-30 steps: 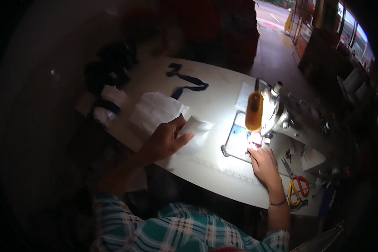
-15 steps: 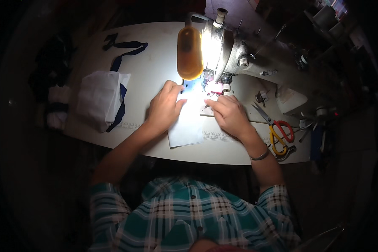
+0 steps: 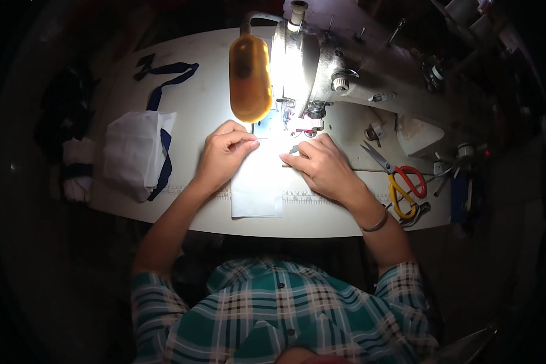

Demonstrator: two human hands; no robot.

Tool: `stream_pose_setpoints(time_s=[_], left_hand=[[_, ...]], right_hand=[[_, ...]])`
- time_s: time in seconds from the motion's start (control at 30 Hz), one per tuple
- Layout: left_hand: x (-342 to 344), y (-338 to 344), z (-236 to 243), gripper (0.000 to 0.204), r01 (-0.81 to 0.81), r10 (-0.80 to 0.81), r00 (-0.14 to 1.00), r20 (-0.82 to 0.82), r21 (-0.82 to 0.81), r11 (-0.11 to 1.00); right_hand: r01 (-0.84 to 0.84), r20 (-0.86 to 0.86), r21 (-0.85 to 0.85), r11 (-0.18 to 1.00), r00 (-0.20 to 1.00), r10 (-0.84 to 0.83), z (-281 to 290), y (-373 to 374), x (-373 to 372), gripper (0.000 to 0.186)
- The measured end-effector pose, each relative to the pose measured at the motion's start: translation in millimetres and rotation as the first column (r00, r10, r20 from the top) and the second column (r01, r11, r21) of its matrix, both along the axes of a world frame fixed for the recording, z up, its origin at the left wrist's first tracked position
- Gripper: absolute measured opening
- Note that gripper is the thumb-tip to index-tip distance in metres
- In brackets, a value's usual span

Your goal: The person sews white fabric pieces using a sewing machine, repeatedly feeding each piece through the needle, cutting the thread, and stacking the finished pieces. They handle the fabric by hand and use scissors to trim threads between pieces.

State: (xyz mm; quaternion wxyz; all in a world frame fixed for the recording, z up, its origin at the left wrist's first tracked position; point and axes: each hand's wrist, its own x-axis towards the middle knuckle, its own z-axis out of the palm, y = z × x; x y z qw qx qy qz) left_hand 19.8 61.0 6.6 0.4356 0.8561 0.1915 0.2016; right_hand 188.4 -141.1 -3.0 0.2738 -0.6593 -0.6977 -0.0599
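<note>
A white fabric piece [image 3: 256, 191] lies lengthwise on the sewing table, its far end in the glare below the presser foot [image 3: 309, 127]. My left hand [image 3: 224, 158] pinches that piece's upper left edge between thumb and fingers. My right hand [image 3: 324, 167] is at its right edge, fingers bent, index fingertip pressed on it; the fingertips are partly lost in glare. The sewing machine [image 3: 364, 79] stands just beyond my hands, an amber lamp [image 3: 249, 79] hanging over the needle area.
Folded white fabric [image 3: 130, 151] with navy strips lies left, near a navy strap [image 3: 179, 68]. A bundle [image 3: 77, 164] and dark heap [image 3: 60, 115] are at the far left. Scissors [image 3: 400, 188] and a metal attachment [image 3: 375, 134] lie right. A printed ruler [image 3: 303, 195] runs along the front.
The view has turned down toward the table. My left hand has brought the white piece rightward to the machine and now grips its edge higher up, beside my right hand.
</note>
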Motion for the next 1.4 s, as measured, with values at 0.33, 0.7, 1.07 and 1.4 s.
stream_pose_setpoints(time_s=[0.33, 0.7, 1.07, 1.4], left_hand=[[29.0, -9.8, -7.3, 0.014, 0.073, -0.069, 0.997, -0.029, 0.161, 0.984], [34.5, -9.7, -10.3, 0.015, 0.021, -0.009, 0.998, -0.057, 0.218, 0.976], [28.5, -22.1, -2.5, 0.016, -0.026, 0.014, 1.000, 0.025, 0.589, 0.808], [3.9, -29.8, -10.3, 0.027, 0.229, -0.294, 0.956, 0.001, 0.624, 0.747]], right_hand=[[-0.008, 0.000, -0.008, 1.000, 1.000, 0.008, 0.8, 1.6, -1.3, 0.025], [-0.001, 0.017, 0.004, 1.000, 1.000, 0.001, -0.8, 0.4, -0.5, 0.025], [0.015, 0.077, 0.057, 0.998, 0.997, -0.019, -6.9, 4.4, -3.1, 0.031], [0.131, 0.149, 0.001, 0.991, 0.980, -0.130, -5.6, 3.4, 2.3, 0.029]])
